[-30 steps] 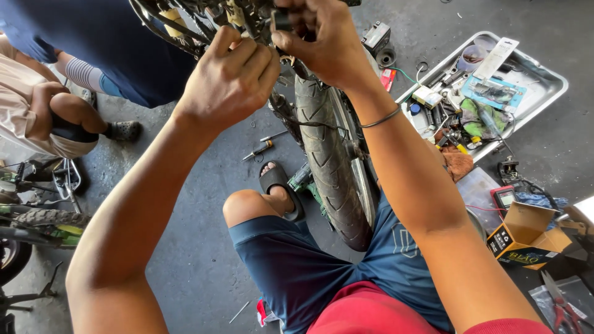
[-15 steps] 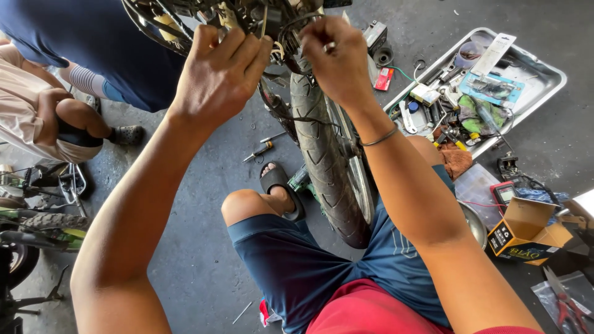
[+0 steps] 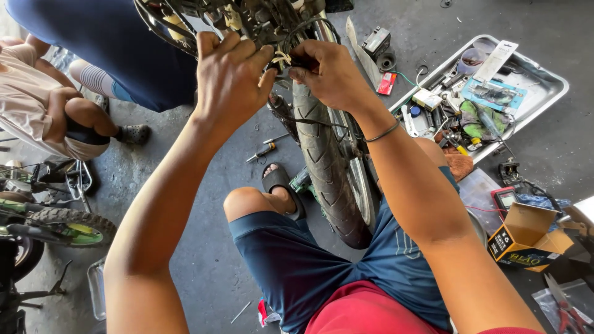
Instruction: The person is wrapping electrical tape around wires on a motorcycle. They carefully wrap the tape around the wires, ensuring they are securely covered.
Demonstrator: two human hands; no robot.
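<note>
Both my hands are raised to the wiring at the front of a motorcycle, above its black front tyre [image 3: 325, 161]. My left hand [image 3: 230, 77] presses its fingers against a pale connector [image 3: 282, 60] in the wire bundle. My right hand [image 3: 328, 74] pinches a dark plug and wires right next to that connector. A thin black cable hangs from the bundle down across the tyre. What lies behind my fingers is hidden.
A metal tray [image 3: 544, 99] of tools and small parts lies on the concrete at the right. An open cardboard box [image 3: 526, 238] and a multimeter [image 3: 504, 198] sit nearer me. A screwdriver [image 3: 263, 150] lies on the floor. Another person [image 3: 43, 111] crouches at left beside a small bike [image 3: 55, 222].
The view has shifted, so the hands sit lower in frame. My two hands have drawn closer together and now meet at the connector.
</note>
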